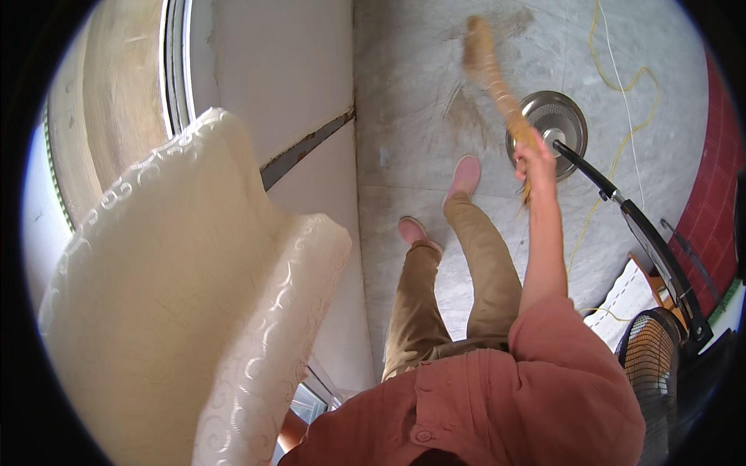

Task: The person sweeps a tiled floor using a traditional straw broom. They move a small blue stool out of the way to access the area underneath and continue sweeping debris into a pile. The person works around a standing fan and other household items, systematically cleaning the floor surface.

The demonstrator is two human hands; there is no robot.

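1. We see a straw broom [491, 71], fibrous and tan; its bristle end is blurred, so its shape is uncertain.
2. The floor [404, 116] is pale veined marble with a brownish dusty patch; red tiles [719, 186] run along its right edge, and a yellow cord [622, 85] loops across it.
3. Our right hand [535, 151] wraps its fingers tight round the broom's handle, bristles reaching toward the floor's far edge.
4. Our left hand is out of view.
5. A round steel fan base [561, 116] sits just beside the hand.

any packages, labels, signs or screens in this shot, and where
None in view. Only the right hand gripping a straw broom over the pale stone floor, with a standing fan's round metal base just beyond it and cream curtains at the left.
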